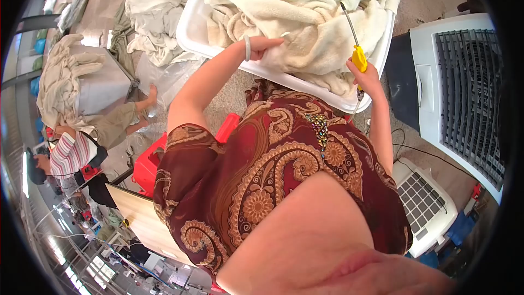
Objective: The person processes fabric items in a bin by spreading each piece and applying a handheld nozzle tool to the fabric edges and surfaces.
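Observation:
My left hand (263,48), with a pale band at the wrist, is at the near left of a heap of cream fleecy fabric (305,19). Its fingers are closed on a fold, and a small white bit shows at the fingertip. The fabric fills a white plastic tub (194,43) in front of me. In my right hand (369,79) is a yellow air blow gun (358,58). Its long thin metal nozzle points away from me over the fabric, and a hose runs from its lower end. My fingers wrap round the yellow body.
A grey air cooler (426,87) with a dark grille stands at right, a smaller white gridded unit (417,207) below it. Cables (431,153) cross the floor. More cream fabric (158,13) lies left of the tub. Farther left a person (71,153) in a striped top sits beside piled fabric.

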A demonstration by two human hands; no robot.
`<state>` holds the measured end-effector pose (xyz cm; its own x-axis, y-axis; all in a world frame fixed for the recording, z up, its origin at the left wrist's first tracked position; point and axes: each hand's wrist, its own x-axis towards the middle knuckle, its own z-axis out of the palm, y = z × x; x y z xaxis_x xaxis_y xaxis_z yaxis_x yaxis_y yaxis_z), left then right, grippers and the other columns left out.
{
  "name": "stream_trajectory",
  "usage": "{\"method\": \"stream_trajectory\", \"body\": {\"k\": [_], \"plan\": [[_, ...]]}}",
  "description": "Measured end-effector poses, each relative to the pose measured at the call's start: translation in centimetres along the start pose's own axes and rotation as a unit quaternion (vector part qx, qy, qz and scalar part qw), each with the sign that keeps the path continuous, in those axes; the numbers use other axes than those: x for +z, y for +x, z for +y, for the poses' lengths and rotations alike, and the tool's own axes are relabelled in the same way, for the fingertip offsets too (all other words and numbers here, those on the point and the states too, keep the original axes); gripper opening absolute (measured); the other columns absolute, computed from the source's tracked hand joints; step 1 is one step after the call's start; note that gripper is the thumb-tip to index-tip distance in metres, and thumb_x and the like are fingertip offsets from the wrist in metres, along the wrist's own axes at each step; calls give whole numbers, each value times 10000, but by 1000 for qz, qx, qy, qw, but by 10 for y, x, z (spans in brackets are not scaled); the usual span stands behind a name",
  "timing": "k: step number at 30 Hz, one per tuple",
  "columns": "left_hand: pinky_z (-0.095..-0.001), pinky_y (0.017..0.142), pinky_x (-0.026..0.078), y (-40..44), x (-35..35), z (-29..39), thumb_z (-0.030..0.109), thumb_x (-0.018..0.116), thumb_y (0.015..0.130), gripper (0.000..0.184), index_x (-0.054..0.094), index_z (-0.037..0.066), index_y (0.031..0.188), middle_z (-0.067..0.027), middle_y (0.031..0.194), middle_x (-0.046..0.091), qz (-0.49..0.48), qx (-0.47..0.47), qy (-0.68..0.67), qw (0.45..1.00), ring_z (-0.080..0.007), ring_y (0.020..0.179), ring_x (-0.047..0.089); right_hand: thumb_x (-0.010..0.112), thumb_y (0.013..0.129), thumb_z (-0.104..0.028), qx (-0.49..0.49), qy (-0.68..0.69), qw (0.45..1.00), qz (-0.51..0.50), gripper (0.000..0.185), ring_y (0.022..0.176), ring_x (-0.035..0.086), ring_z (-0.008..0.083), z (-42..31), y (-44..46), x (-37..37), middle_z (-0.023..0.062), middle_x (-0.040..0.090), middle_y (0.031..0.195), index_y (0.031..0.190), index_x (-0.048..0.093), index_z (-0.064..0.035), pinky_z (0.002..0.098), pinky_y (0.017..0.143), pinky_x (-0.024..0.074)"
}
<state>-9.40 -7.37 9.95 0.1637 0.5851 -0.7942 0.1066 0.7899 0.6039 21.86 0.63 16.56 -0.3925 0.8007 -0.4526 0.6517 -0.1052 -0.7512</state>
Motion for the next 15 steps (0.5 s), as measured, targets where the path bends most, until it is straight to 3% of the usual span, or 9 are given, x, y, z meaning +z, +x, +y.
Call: {"method": "stream_trajectory", "body": {"k": [1,3,5,9,11,12,15], "plan": [[-284,672,505,-11,9,14,379,451,855,497,449,-42,1120,-126,1014,565,-107,59,-267,956,-189,825,588,595,750,-355,-5,3,1000,0,357,473,516,117,4,-4,-5,47,553,649,939,561,-53,246,479,423],[-307,740,495,-40,14,65,305,408,889,417,445,-31,1132,-120,1032,562,-168,144,-157,962,-182,861,583,592,749,-364,-4,-7,1000,4,366,476,524,121,8,-9,-17,50,556,654,942,561,-54,249,482,425],[-305,794,472,-60,22,113,319,386,894,438,431,-32,1152,-118,1062,551,-198,252,-88,943,-182,919,566,589,749,-373,-4,-19,1000,11,375,478,532,125,18,-13,-29,53,559,660,945,560,-55,252,485,427],[-335,874,422,-112,-5,166,339,357,896,468,421,-41,1162,-132,1104,528,-172,254,-100,947,-204,1003,526,583,750,-381,-12,-19,999,32,378,482,541,133,5,-6,-10,54,559,660,940,556,-56,260,498,435],[-361,914,377,-122,2,189,353,406,870,472,429,-13,1166,-132,1152,502,-251,322,-176,896,-234,1065,484,584,751,-375,-4,-19,999,31,371,484,536,130,5,-10,-15,47,553,654,930,556,-51,257,495,435],[-343,922,368,-124,0,200,406,363,879,539,358,-5,1228,-128,1212,452,-249,338,-124,899,-223,1110,448,584,751,-375,-5,-17,999,34,371,484,536,130,7,-11,-15,47,553,654,930,556,-51,257,495,435],[-339,937,354,-137,13,231,395,353,886,521,368,-1,1223,-127,1206,458,-267,344,-139,889,-226,1113,445,588,753,-366,-9,13,999,51,360,489,529,125,13,-20,-20,38,542,643,919,558,-48,255,487,433]]}}
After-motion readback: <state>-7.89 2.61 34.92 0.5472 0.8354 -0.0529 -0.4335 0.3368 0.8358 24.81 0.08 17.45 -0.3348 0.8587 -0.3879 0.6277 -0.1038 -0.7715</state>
